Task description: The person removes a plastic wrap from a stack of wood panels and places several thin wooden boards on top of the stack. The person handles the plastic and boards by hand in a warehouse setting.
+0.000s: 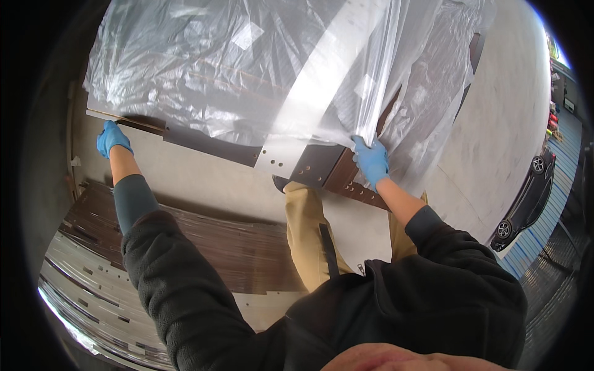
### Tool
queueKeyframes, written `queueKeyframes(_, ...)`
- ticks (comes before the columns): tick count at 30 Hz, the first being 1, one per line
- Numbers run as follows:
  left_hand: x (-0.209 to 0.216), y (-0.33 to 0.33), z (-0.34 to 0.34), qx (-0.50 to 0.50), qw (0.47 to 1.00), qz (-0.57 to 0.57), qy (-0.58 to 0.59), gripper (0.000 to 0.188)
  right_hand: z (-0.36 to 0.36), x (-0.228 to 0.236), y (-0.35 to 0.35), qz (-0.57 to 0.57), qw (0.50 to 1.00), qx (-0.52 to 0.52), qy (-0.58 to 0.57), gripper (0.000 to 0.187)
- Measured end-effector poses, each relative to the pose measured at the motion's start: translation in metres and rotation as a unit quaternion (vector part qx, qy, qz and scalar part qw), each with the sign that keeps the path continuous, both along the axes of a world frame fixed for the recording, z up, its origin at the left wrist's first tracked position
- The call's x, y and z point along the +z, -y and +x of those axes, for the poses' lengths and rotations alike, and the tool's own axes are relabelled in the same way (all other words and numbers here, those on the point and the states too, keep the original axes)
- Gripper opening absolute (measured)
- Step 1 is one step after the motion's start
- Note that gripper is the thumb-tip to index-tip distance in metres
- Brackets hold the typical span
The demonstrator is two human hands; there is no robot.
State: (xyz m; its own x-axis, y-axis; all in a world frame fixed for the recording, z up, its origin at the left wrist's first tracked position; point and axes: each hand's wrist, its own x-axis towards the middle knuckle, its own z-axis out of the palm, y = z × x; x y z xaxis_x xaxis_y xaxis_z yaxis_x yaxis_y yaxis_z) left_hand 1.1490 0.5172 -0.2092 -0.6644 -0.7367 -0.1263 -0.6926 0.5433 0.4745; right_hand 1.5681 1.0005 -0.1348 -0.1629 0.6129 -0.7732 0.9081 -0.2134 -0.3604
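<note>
A clear plastic sheet lies wrinkled over a stack of flat panels, with dark, brown and white ends showing at the near side. My right hand, in a blue glove, is closed on a gathered fold of this sheet at the near right corner. Just below it, a brown panel with a row of holes sticks out from under the plastic. At the far left, my left hand, also gloved in blue, is closed beside the stack's near left edge. Whatever its fingers hold is hidden. A white panel with holes juts out between the hands.
Behind my left arm, long brown panels lie in a low stack, with paler wrapped ones farther left. My legs stand on the pale floor close to the covered stack. A black car is at the far right.
</note>
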Motion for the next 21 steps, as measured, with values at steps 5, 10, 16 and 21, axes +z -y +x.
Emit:
queueKeyframes(5,0.016,-0.041,0.008,-0.079,0.995,-0.063,0.024,0.079,-0.009,-0.004,0.005,-0.009,0.999,0.005,-0.039,0.027)
queueKeyframes(10,0.007,-0.091,0.002,-0.275,0.907,-0.316,0.051,0.109,-0.007,-0.001,0.013,-0.008,0.983,-0.065,-0.173,0.026)
queueKeyframes(16,-0.024,-0.089,0.006,-0.438,0.794,-0.396,0.146,0.066,0.016,0.037,-0.018,0.042,0.951,-0.063,-0.300,0.027)
queueKeyframes(21,-0.041,-0.075,0.000,-0.458,0.786,-0.401,0.108,0.068,0.030,0.057,-0.046,0.013,0.938,0.149,-0.313,0.033)
